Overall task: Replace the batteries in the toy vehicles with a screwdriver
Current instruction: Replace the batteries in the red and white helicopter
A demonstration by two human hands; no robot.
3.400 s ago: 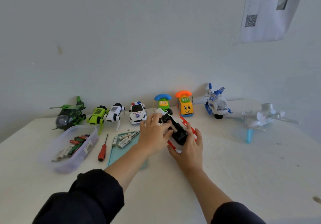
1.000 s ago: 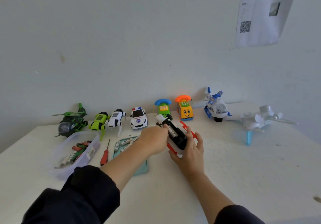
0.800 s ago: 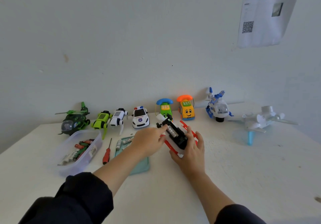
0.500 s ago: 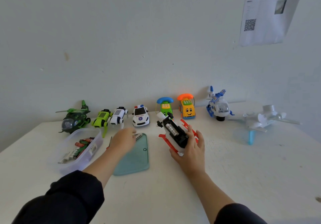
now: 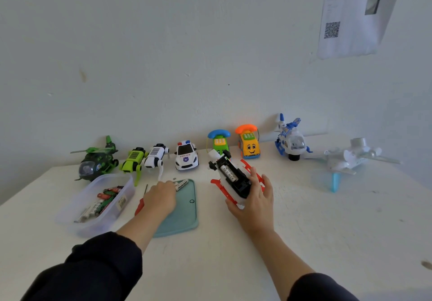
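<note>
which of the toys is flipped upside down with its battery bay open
The red and white toy under the right hand, near the teal tray. Its black underside faces up with a battery showing; the toys along the wall all stand upright.

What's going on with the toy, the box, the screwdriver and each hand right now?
Upturned toy: belly up, battery bay open, one battery showing.
Plastic box: lid off, batteries inside.
Screwdriver: lying on the table, untouched.
Left hand: on batteries on the teal lid.
Right hand: steadying the toy.
</note>
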